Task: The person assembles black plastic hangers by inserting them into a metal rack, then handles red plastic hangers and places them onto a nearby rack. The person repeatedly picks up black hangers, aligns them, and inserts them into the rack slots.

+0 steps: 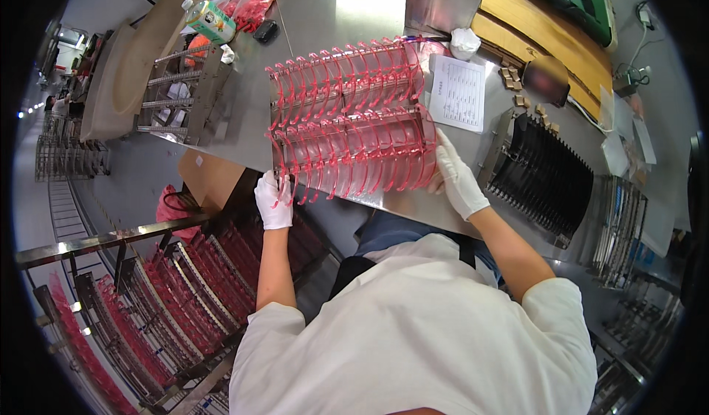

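A metal rack [354,151] carries two rows of thin, curved, glossy pink pieces [336,83] over the steel table [306,20]. My left hand [274,202], in a white glove, is closed on the near left corner of the rack. At the rack's right end, my right hand [461,182], gloved too, grips the end plate, with some of its fingers hidden behind it. The rack reaches past the table's near edge at the left. What the pink pieces are, I cannot make out.
Right of the rack lie a printed sheet [456,94] and a rack of black curved pieces [543,175]. A bottle [209,21] and an empty-looking metal rack [177,94] stand at the left. Lower left, a cart [111,244] holds several racks of pink pieces.
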The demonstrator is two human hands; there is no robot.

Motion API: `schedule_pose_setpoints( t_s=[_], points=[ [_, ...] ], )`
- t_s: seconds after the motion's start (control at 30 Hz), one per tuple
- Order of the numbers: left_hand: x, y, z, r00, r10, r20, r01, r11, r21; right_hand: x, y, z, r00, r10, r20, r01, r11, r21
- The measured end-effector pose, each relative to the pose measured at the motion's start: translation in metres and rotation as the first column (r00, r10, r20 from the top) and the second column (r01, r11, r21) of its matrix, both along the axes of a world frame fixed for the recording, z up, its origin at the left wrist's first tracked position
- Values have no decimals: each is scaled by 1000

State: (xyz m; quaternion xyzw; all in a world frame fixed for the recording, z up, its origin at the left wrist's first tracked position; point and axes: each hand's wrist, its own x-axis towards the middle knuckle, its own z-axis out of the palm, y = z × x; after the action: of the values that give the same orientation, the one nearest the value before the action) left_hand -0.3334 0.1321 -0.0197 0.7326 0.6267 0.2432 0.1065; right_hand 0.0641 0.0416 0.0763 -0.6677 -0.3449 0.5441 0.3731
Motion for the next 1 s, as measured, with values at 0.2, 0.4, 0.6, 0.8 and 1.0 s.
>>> schedule_pose_setpoints(
  t_s=[0.2,0.4,0.6,0.8,1.0],
  points=[
    [-12,7,-10,865,403,297,-178,802,-570,-6,21,-36,524,133,841,-404,908,108],
    [87,0,-52,-63,646,761,497,682,-537,-83,5,64,577,-119,808,-711,414,568],
    [112,21,6,-321,553,769,404,814,-417,-93,-29,95,676,-12,737,-718,212,663],
    [6,9,146,-250,312,917,209,942,-264,-72,-22,14,691,259,675,-723,262,639],
    [-27,-78,235,277,447,851,-12,887,-462,-61,-2,-77,783,359,508,-615,569,546]
  ],
)
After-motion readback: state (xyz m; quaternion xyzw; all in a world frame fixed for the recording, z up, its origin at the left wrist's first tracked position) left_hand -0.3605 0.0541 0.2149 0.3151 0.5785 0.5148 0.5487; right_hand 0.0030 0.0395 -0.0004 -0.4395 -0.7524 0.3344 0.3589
